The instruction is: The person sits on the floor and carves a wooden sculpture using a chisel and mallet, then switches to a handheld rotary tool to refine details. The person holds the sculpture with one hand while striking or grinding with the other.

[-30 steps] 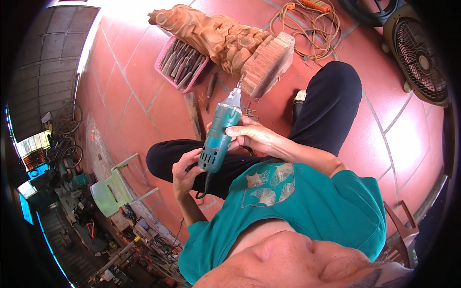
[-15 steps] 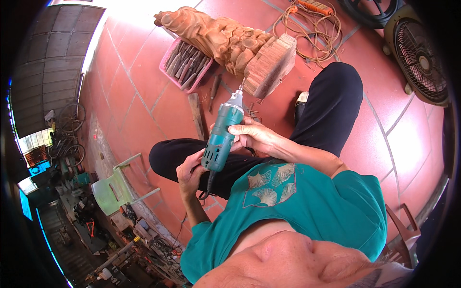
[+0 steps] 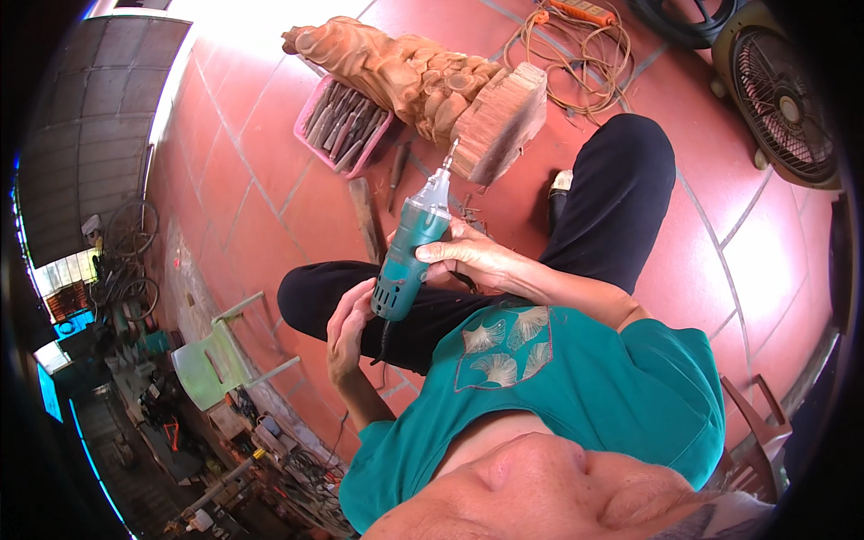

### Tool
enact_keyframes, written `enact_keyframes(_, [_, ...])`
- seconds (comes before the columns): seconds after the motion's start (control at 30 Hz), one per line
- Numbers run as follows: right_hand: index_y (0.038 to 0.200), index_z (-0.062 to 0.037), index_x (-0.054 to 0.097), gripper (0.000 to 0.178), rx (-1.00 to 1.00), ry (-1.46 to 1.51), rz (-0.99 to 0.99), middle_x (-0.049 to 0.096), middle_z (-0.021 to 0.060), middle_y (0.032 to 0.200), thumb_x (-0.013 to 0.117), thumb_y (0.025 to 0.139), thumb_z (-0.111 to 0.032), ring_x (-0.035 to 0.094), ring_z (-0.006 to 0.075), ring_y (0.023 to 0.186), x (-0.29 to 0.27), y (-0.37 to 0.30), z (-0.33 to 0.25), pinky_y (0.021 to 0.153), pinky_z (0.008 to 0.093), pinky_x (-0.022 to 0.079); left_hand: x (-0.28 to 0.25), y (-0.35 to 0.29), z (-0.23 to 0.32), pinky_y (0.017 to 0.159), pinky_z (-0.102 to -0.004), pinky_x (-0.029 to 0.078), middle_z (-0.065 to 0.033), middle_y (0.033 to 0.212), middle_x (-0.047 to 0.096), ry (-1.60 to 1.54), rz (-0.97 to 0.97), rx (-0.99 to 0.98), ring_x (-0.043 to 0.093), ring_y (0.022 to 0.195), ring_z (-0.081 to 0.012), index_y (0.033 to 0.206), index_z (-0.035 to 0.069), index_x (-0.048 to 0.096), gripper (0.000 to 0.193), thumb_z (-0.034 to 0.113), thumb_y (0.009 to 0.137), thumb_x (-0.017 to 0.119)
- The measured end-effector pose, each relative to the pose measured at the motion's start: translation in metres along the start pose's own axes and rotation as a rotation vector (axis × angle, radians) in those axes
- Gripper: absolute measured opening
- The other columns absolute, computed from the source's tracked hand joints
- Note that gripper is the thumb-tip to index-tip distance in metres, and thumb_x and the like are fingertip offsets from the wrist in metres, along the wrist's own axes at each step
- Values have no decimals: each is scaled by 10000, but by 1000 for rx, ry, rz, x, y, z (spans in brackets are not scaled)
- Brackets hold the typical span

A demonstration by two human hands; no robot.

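Observation:
My right hand (image 3: 470, 256) is closed round the middle of a green die grinder (image 3: 402, 274) with a silver nose, its thumb lying on top. The slim bit points up at the near lower edge of the wood carving (image 3: 427, 85); whether it touches the wood, I cannot tell. My left hand (image 3: 348, 335) rests by the grinder's vented rear end, fingers stretched out along its left side. A black cord hangs from that end. The carving lies on its side, its rough square base toward me and its carved part reaching to the upper left.
Left of the carving sits a pink basket (image 3: 303, 132) full of chisels. A loose chisel (image 3: 398, 175) and a wooden strip (image 3: 364, 216) lie on red tiles. Farther right are an orange power strip (image 3: 583, 12) with coiled cord and a fan (image 3: 787, 108). A green chair (image 3: 211, 363) stands left.
The grinder has shifted slightly left and down in my right hand. My left hand's fingers have straightened from their curl round its rear end.

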State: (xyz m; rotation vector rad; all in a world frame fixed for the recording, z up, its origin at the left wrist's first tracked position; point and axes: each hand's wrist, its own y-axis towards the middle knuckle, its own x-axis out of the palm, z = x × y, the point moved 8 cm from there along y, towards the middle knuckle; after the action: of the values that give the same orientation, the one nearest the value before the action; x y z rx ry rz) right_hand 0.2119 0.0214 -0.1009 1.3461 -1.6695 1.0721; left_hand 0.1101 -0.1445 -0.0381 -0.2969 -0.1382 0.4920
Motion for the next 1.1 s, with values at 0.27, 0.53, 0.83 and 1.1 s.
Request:
enact_keyframes(0.27, [1374, -89, 484, 623, 10, -40, 50, 617, 76, 1242, 813, 859, -210, 613, 214, 1140, -13, 5, 8, 882, 396, 559, 33, 37, 5, 1038, -382, 441, -170, 1303, 596, 418, -138, -73, 576, 1202, -243, 1547, 15, 299, 1063, 586, 795, 787])
enact_keyframes(0.53, [1391, -97, 460, 649, 24, -58, 133, 583, 99, 1300, 800, 878, -301, 599, 242, 1194, -36, 3, 15, 956, 442, 558, 58, 65, 6, 1085, -377, 416, -189, 1372, 579, 550, -138, -67, 552, 1278, -244, 1554, 19, 294, 886, 222, 847, 787])
enact_keyframes(0.83, [1380, -65, 468, 602, 9, -22, 106, 609, 119, 1289, 719, 940, -390, 633, 246, 1164, -43, 1, 8, 962, 426, 556, 66, 74, 5, 1109, -370, 398, -181, 1437, 551, 573, -88, -36, 545, 1310, -245, 1520, -1, 372, 800, 126, 825, 746])
enact_keyframes(1.1, [1380, -71, 470, 583, 35, 53, 121, 613, 119, 1293, 707, 949, -386, 623, 244, 1190, -48, -2, 8, 994, 431, 533, 69, 83, 7, 1096, -370, 411, -197, 1400, 581, 619, -104, -8, 573, 1287, -258, 1499, 0, 416, 770, 150, 819, 743])
